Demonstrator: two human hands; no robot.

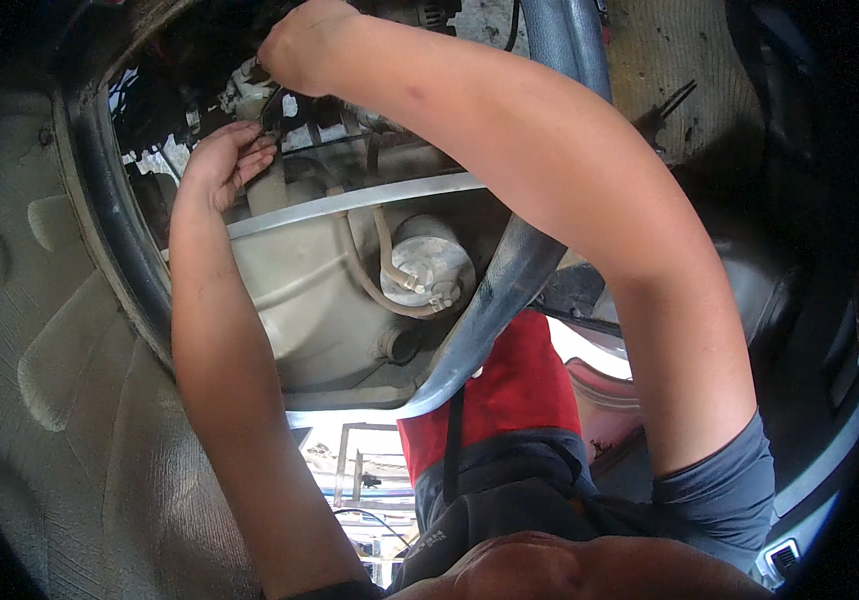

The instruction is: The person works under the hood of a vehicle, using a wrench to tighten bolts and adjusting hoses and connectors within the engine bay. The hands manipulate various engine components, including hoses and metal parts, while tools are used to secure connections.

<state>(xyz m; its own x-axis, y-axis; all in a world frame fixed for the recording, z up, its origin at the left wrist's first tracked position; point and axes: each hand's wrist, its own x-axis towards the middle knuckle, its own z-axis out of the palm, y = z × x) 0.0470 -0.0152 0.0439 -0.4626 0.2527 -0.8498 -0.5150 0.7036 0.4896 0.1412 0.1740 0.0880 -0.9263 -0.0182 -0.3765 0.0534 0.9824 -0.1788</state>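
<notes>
Both my hands reach into a dark engine bay (330,150) at the upper left. My left hand (227,165) is palm up beside the engine parts, its fingers loosely stretched and slightly bent, with no firm grip showing. Above and right of it, my right hand (305,48) is bent down and curled in; its fingertips and whatever they hold are hidden. A thin dark rod-like piece (272,105) shows between the two hands; I cannot tell whether either touches it. Pale, grimy engine parts (248,85) lie just left of my right hand.
A light metal rim (350,203) crosses the opening. Below it sit a round silver canister (430,268) with tan hoses (355,265) and a pale panel (300,285). A black seal (100,200) edges the bay, grey padded trim (80,370) lies left, and a blue-grey strip (490,310) runs right.
</notes>
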